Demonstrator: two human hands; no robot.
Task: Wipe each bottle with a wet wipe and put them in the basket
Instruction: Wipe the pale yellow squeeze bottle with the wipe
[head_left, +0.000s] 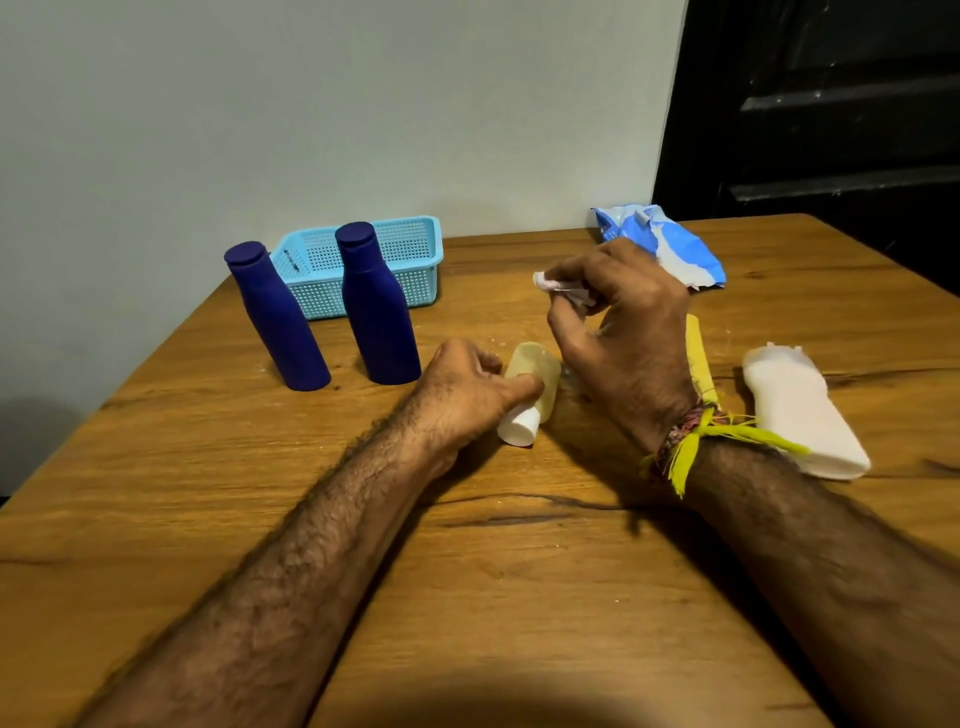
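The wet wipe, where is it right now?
The wet wipe is pinched in the right hand, held above the table just over the small pale bottle that the left hand holds.

Basket (363, 265) at 11 o'clock, back against wall (311, 104). Two blue bottles (275, 317) (376, 306) stand upright just in front of it, blocking the near side; narrow gap between them. Approach from 3 o'clock side of basket is open table (493, 260). Wipe pack (670, 244) at 1 o'clock, near the back edge. White bottle (800, 410) lies at 3 o'clock, yellow item (698, 353) just left of it, partly hidden. Small bottle (535, 384) lies at center. Wide bare wood at 6 to 9 o'clock.
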